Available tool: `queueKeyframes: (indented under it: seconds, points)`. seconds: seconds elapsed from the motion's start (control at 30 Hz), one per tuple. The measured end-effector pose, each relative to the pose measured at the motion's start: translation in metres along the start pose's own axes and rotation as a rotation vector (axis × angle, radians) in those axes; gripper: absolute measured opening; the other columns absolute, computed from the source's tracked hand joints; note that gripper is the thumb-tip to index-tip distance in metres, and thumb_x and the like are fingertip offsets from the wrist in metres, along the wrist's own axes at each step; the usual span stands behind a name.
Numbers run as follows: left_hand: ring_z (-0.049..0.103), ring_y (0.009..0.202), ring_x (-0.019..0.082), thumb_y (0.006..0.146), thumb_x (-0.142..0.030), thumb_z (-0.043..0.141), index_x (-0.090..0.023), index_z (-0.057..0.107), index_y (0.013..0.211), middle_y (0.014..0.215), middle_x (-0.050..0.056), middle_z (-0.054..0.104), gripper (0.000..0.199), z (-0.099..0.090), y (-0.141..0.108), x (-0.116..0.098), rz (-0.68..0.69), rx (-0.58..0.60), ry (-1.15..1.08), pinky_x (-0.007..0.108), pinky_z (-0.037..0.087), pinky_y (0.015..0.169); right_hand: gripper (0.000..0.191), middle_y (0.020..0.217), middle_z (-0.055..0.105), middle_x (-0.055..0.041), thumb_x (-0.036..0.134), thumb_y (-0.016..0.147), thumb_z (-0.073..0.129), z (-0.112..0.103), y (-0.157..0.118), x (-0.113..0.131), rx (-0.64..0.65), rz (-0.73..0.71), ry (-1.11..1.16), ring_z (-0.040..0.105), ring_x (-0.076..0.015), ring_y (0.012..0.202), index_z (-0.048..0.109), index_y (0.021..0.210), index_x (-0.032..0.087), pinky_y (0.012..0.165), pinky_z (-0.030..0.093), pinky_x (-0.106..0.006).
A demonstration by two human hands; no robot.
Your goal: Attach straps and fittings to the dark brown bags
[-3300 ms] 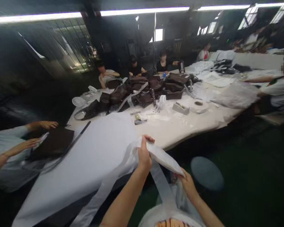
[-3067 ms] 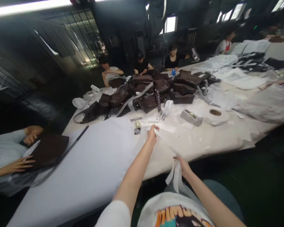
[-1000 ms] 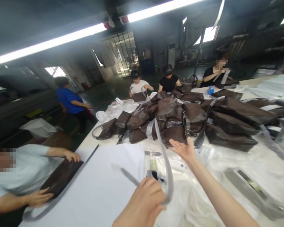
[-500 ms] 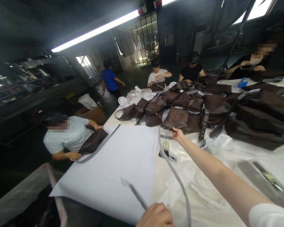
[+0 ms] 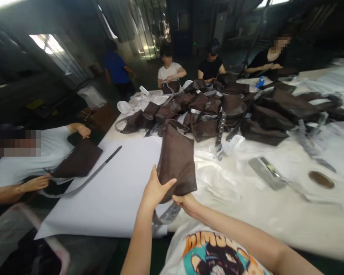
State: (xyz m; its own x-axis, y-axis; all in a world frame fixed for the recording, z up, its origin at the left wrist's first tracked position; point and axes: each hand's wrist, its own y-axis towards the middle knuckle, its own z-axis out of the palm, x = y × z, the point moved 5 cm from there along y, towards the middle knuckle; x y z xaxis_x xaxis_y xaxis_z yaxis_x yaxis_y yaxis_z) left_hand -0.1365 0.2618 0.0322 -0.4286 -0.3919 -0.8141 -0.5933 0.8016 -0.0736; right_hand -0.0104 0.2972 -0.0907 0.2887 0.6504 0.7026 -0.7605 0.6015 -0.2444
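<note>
Brown fabric bag is held upright between the two hands, over the near edge of a large white sheet laid on the white surface. The left grip is clamped on the bag's lower left edge, with the thumb pressed to the fabric. The right grip is closed round its bottom corner. A grey strap is left hanging below the bag. Beyond it, a heap of brown bags is piled on the surface, and a studded strap is laid against the heap. To the right, a grey tape dispenser and a white tape roll are placed apart from each other. At the sheet's left side, another brown bag with a long strap is handled by a co-worker, and more co-workers are seated along the far end
</note>
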Motion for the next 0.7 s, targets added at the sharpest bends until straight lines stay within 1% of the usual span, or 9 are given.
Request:
queueKeyframes:
  seconds: [0.1, 0.17, 0.27, 0.33, 0.43, 0.5, 0.57, 0.63, 0.7]
  points:
    - [0.065, 0.116, 0.032, 0.075, -0.048, 0.075, -0.013, 0.056, 0.132, 0.126, 0.015, 0.069, 0.069, 0.007, -0.001, 0.005, 0.037, 0.034, -0.025, 0.046, 0.052, 0.102, 0.026, 0.066, 0.065, 0.0038, 0.025, 0.057, 0.091, -0.021, -0.013, 0.007, 0.091, 0.090, -0.150, 0.056, -0.0123, 0.060, 0.070, 0.073, 0.020, 0.057, 0.047, -0.025]
    - [0.069, 0.106, 0.031, 0.078, -0.047, 0.074, -0.015, 0.061, 0.125, 0.117, 0.011, 0.074, 0.059, 0.002, -0.009, 0.013, 0.076, 0.071, 0.031, 0.043, 0.055, 0.095, 0.037, 0.079, 0.072, 0.0011, 0.022, 0.052, 0.091, -0.054, -0.029, 0.015, 0.146, 0.153, -0.301, 0.064, -0.0175, 0.071, 0.073, 0.084, 0.020, 0.066, 0.053, -0.030]
    - [0.070, 0.104, 0.031, 0.081, -0.048, 0.072, -0.023, 0.065, 0.126, 0.115, 0.005, 0.075, 0.052, 0.000, -0.025, 0.023, 0.214, 0.264, 0.246, 0.042, 0.055, 0.094, 0.049, 0.109, 0.074, -0.0073, 0.020, 0.052, 0.091, -0.134, -0.071, 0.034, -0.158, 0.163, -0.415, 0.068, -0.0242, 0.091, 0.075, 0.099, 0.020, 0.080, 0.055, -0.037]
    - [0.067, 0.113, 0.032, 0.083, -0.045, 0.070, -0.030, 0.062, 0.133, 0.126, 0.003, 0.071, 0.053, 0.009, -0.036, 0.029, 0.321, 0.422, 0.371, 0.043, 0.052, 0.100, 0.055, 0.136, 0.063, -0.0102, 0.027, 0.064, 0.086, -0.184, -0.110, 0.047, -0.385, 0.125, -0.280, 0.064, -0.0295, 0.112, 0.071, 0.116, 0.025, 0.089, 0.053, -0.043]
    - [0.058, 0.129, 0.029, 0.085, -0.030, 0.067, -0.036, 0.054, 0.141, 0.142, -0.001, 0.060, 0.058, 0.041, -0.049, 0.041, 0.395, 0.664, 0.393, 0.040, 0.046, 0.109, 0.060, 0.157, 0.042, -0.0077, 0.039, 0.077, 0.076, -0.234, -0.158, 0.061, -0.496, -0.022, 0.046, 0.050, -0.0344, 0.134, 0.058, 0.134, 0.033, 0.096, 0.050, -0.053]
    - [0.054, 0.134, 0.025, 0.086, -0.019, 0.061, -0.039, 0.054, 0.140, 0.144, -0.003, 0.058, 0.058, 0.071, -0.055, 0.047, 0.431, 0.795, 0.353, 0.037, 0.044, 0.111, 0.060, 0.159, 0.040, -0.0073, 0.051, 0.080, 0.069, -0.258, -0.179, 0.062, -0.566, -0.131, 0.148, 0.047, -0.0345, 0.137, 0.056, 0.136, 0.034, 0.100, 0.048, -0.056]
    - [0.055, 0.133, 0.022, 0.087, -0.011, 0.053, -0.041, 0.056, 0.138, 0.143, -0.004, 0.059, 0.059, 0.100, -0.058, 0.050, 0.500, 0.853, 0.340, 0.036, 0.044, 0.110, 0.062, 0.155, 0.045, -0.0090, 0.061, 0.080, 0.063, -0.282, -0.193, 0.053, -0.675, -0.136, 0.054, 0.051, -0.0336, 0.135, 0.057, 0.134, 0.031, 0.102, 0.048, -0.054]
    - [0.056, 0.132, 0.021, 0.088, -0.006, 0.046, -0.041, 0.056, 0.137, 0.142, -0.003, 0.060, 0.061, 0.125, -0.058, 0.051, 0.592, 0.865, 0.382, 0.036, 0.045, 0.108, 0.063, 0.144, 0.058, -0.0115, 0.063, 0.074, 0.062, -0.306, -0.207, 0.037, -0.799, -0.010, -0.232, 0.059, -0.0328, 0.126, 0.063, 0.126, 0.027, 0.098, 0.052, -0.049]
    - [0.054, 0.134, 0.022, 0.088, -0.001, 0.040, -0.039, 0.055, 0.139, 0.144, -0.001, 0.059, 0.065, 0.146, -0.057, 0.052, 0.678, 0.882, 0.489, 0.039, 0.044, 0.107, 0.050, 0.116, 0.073, -0.0157, 0.055, 0.063, 0.068, -0.334, -0.228, 0.027, -0.924, 0.175, -0.520, 0.071, -0.0357, 0.103, 0.073, 0.101, 0.022, 0.082, 0.059, -0.049]
